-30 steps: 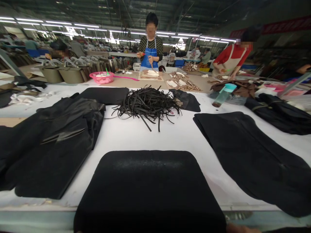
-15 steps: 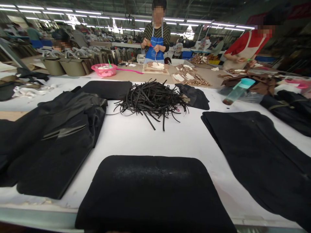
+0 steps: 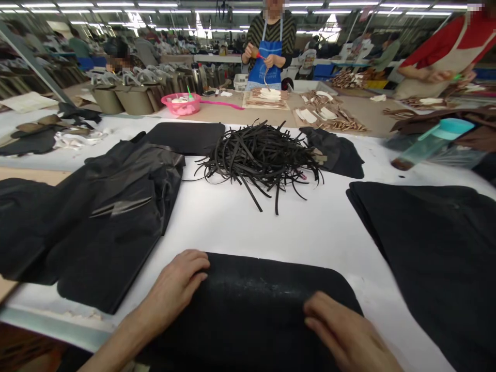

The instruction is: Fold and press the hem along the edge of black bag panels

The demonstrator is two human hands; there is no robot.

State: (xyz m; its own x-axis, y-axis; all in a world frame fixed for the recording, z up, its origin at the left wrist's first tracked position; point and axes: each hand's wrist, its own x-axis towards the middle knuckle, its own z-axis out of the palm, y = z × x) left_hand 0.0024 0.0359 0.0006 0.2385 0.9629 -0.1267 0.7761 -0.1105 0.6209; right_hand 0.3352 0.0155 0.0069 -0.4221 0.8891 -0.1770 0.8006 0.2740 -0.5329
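Note:
A black felt-like panel (image 3: 251,305) with rounded corners lies on the white table (image 3: 240,222) right in front of me. My left hand (image 3: 176,287) rests on its far left corner, fingers curled over the edge. My right hand (image 3: 344,333) lies flat on the panel's right side, fingers stretched out. A heap of black straps (image 3: 263,155) sits further back in the middle of the table.
Stacks of black fabric lie at the left (image 3: 104,206) and right (image 3: 434,243). More black panels (image 3: 186,137) sit behind. A teal-capped bottle (image 3: 430,144) lies at the right. Across the table, one person in a blue apron (image 3: 269,49) and another in red (image 3: 437,49) work; a pink basket (image 3: 181,103) stands there.
Both my hands have come into view and settled on the black panel. The view has tilted downward and shifted a little to the left.

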